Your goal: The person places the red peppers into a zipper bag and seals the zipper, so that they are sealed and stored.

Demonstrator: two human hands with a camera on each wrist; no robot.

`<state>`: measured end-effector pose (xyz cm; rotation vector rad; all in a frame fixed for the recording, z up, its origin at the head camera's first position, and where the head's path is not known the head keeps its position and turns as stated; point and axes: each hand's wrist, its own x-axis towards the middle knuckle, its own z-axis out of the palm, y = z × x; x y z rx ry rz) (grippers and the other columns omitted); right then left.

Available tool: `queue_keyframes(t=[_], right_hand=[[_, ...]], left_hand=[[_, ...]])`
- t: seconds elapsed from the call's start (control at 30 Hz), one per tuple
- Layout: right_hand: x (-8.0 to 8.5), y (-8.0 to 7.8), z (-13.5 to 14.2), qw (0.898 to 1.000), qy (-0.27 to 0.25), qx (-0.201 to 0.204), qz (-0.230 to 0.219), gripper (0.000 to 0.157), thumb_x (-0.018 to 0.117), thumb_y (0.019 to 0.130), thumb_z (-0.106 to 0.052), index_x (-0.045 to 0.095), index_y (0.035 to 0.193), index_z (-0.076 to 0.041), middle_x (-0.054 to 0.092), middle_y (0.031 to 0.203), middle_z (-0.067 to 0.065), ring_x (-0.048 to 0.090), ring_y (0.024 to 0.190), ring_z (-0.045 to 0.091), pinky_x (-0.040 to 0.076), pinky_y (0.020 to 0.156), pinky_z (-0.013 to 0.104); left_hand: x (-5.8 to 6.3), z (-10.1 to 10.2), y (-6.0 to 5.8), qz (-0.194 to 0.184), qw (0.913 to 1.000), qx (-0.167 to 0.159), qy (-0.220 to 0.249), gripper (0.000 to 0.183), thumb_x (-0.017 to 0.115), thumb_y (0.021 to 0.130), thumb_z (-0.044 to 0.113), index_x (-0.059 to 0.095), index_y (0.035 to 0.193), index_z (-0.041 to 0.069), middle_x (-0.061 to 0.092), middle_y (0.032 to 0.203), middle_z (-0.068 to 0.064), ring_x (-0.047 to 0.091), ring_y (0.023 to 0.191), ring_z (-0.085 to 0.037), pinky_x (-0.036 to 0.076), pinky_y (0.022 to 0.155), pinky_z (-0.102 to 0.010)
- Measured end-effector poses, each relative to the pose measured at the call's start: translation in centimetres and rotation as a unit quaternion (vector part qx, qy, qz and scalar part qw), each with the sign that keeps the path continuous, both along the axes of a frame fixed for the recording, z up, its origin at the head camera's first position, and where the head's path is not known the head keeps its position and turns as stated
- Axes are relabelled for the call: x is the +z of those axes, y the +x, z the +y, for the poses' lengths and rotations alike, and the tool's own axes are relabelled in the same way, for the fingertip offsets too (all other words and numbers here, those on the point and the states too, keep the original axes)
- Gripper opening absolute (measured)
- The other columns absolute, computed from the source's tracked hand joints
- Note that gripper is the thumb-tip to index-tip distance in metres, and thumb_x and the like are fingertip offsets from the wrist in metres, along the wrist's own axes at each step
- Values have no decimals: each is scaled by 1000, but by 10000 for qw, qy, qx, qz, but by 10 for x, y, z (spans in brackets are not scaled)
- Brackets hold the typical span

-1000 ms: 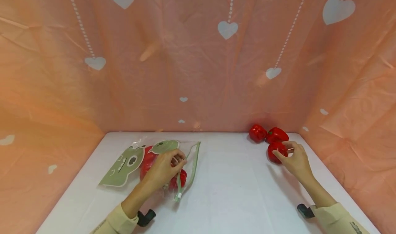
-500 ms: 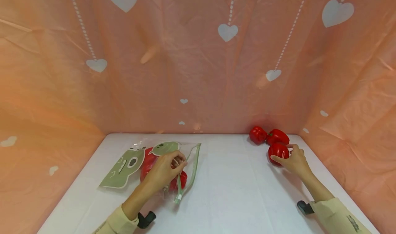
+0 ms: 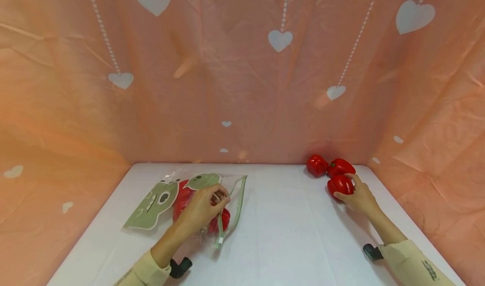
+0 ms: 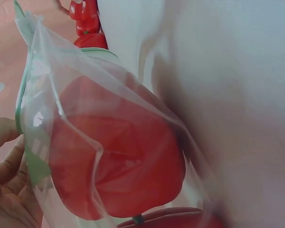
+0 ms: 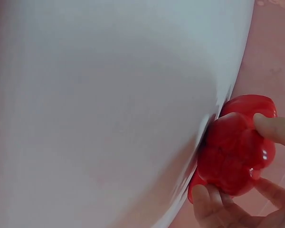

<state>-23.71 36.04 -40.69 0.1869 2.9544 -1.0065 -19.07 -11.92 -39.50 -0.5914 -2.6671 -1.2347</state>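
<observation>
On the left of the table, my left hand (image 3: pixel 206 204) pinches the rim of a clear zip bag (image 3: pixel 239 202) with green monster prints. Its mouth gapes toward the right. Red bell peppers lie inside; one bell pepper (image 4: pixel 118 152) fills the left wrist view, with part of another below it. Far to the right, my right hand (image 3: pixel 360 197) grips a red bell pepper (image 3: pixel 339 186) between thumb and fingers. In the right wrist view the thumb and fingers lie on opposite sides of this bell pepper (image 5: pixel 235 154). Whether it touches the table is hard to tell.
Two more red bell peppers, one bell pepper (image 3: pixel 316 165) and a second bell pepper (image 3: pixel 342 167), sit behind the gripped one near the back edge. A white table (image 3: pixel 284 235) spans between the hands. Orange curtains (image 3: pixel 242 88) with hearts enclose the back and sides.
My right hand has shifted its fingers around the bell pepper, which has turned a little in place. The left hand and the bag have stayed still.
</observation>
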Motion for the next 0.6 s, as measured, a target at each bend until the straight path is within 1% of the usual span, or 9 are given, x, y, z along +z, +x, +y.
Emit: queue_keyframes(t=[0.07,0.2,0.3,0.4,0.5,0.6], right_hand=[[0,0,-1,10000,-23,31,21,93,78,96,-25,18,161,5,33,148,44,32,137,65,47,102,76],[0,-1,-2,9999,-99,7,40,93,79,94,-19,18,156,14,34,147,44,34,137,64,48,103,73],[0,-1,-4,9999,-154,15,45,91,80,93,-17,21,153,19,37,147,44,38,135,63,50,104,69],[0,-1,-7,9995,-276,122,70,88,80,94,-17,26,153,19,39,148,42,43,132,59,55,101,63],[0,0,-11,9986,-438,258,127,85,81,94,-18,30,152,17,43,146,40,48,127,56,61,93,54],[-3,2,-16,9972,-593,414,209,82,82,94,-19,35,152,15,47,145,39,52,125,53,63,88,45]], left_hand=[[0,0,0,1,10000,11,-15,12,82,96,12,72,103,13,69,86,8,63,78,-9,57,72,-22],[0,0,-1,14,10000,7,-24,11,81,97,12,72,102,12,69,86,7,63,78,-9,57,72,-23],[0,0,-1,13,10000,-2,-22,11,81,97,12,72,102,12,69,86,7,63,78,-9,57,72,-23],[0,-1,-1,18,10000,-20,-13,10,81,97,12,72,102,12,69,85,6,64,78,-9,57,71,-23],[1,0,-1,26,10000,-44,-2,10,81,97,12,72,103,11,70,86,6,64,79,-10,57,71,-23],[0,0,0,-15,10000,-29,12,11,81,97,12,72,103,11,70,86,6,64,79,-10,57,71,-23]])
